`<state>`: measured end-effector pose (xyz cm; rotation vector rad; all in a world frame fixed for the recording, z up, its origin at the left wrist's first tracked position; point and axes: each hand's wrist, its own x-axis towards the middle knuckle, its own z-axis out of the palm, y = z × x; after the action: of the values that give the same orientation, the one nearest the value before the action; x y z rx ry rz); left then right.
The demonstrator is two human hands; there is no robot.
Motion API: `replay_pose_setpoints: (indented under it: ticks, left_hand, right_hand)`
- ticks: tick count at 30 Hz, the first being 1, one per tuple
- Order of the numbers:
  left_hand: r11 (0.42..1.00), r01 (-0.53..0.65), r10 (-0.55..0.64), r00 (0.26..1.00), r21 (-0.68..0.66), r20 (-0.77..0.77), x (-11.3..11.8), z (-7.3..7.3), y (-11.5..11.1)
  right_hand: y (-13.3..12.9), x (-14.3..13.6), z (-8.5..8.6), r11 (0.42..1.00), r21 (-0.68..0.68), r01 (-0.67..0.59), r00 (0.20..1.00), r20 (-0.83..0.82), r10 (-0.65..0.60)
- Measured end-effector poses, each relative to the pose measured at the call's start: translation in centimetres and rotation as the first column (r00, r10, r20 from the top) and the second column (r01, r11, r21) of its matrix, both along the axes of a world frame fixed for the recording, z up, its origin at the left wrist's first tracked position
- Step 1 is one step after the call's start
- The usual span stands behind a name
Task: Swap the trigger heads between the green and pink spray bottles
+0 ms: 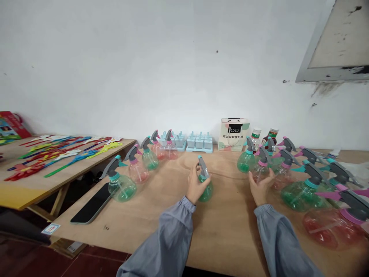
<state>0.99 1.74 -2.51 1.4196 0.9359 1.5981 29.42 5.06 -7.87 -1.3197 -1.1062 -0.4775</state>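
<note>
My left hand (196,185) is closed around the neck of a green spray bottle (205,191) with a grey and turquoise trigger head, standing upright mid-table. My right hand (261,188) has its thumb and fingers on either side of a pink spray bottle (260,171) with a grey and pink head; part of that bottle is hidden behind the hand. Just beyond it stands another green spray bottle (245,161). Right of my right hand, several more pink and green spray bottles crowd together, among them a large green bottle (298,195) and a pink bottle (331,227).
Several spray bottles line the table's left side, the nearest a green bottle (122,187) beside a black phone (92,204). Pale blue ice-pop moulds (199,142), a paper bag (233,134) and brown bottles stand by the wall. A left table (66,169) holds colourful flower-topped sticks.
</note>
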Motion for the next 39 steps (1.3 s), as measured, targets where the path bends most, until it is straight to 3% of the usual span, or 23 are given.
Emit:
replay_pose_setpoints:
  ticks: [3,7,12,19,27,34,39]
  left_hand:
    - [0.995,-0.085,0.085,0.996,0.057,0.005,-0.4,0.3,0.3]
    - [0.997,0.071,-0.064,0.988,-0.039,0.141,-2.1,1.4,0.5]
    - [0.95,0.283,-0.239,0.931,-0.134,0.277,-3.2,2.3,0.2]
    - [0.934,0.342,-0.274,0.872,-0.106,0.407,-3.0,1.8,-0.1]
    - [0.901,0.425,-0.385,0.877,-0.091,0.287,-2.8,1.9,-0.5]
    - [0.841,0.531,-0.492,0.829,-0.101,0.265,-2.0,1.5,-1.3]
    - [0.84,0.534,-0.494,0.827,-0.097,0.267,-1.9,1.6,-1.4]
  right_hand:
    - [0.4,0.1,-0.7,1.0,-0.023,-0.003,0.997,-0.077,0.001]
    - [0.2,-0.6,-1.2,0.997,-0.037,-0.062,0.988,-0.146,0.056]
    - [-1.1,-4.1,-1.8,0.951,-0.077,-0.299,0.947,-0.147,0.286]
    - [-3.2,-8.6,-2.1,0.858,-0.16,-0.488,0.872,-0.138,0.47]
    - [-3.6,-8.8,-1.9,0.832,-0.162,-0.531,0.845,-0.179,0.505]
    - [-3.8,-9.0,-1.9,0.826,-0.175,-0.535,0.841,-0.201,0.502]
    - [-3.8,-9.2,-2.1,0.827,-0.166,-0.537,0.839,-0.213,0.501]
